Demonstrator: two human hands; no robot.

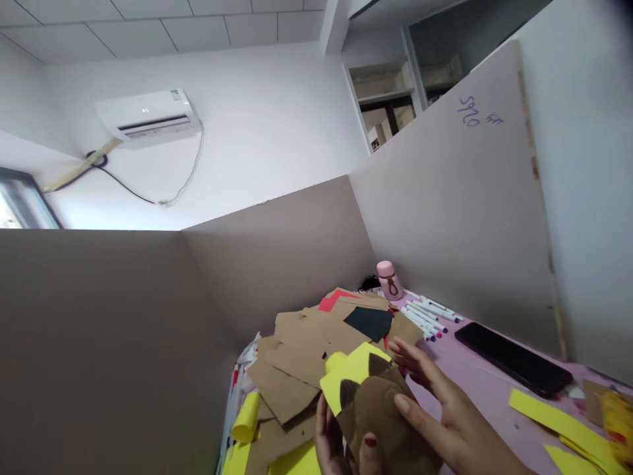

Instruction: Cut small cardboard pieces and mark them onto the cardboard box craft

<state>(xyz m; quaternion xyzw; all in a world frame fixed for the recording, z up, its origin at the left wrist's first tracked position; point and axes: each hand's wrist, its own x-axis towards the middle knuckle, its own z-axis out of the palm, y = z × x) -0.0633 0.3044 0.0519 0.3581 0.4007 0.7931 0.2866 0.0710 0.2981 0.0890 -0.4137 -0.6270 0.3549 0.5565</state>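
Note:
A brown paper craft (383,419) with two dark, pointed ear-like pieces is in front of me at the bottom of the head view. A piece of yellow paper (353,371) shows behind its top edge. My left hand (332,445) grips the craft from below on the left, with its red-nailed thumb on the front. On the right, my right hand (457,419) presses its thumb on the brown front while its fingers reach along the right edge. Their grip hides the craft's lower part and back.
Behind the craft lies a heap of brown paper sheets (297,343) with a black piece (370,323). To the right are several markers (428,316), a pink bottle (390,282), a phone (512,359) and yellow strips (558,425). Grey partitions (287,257) enclose the table.

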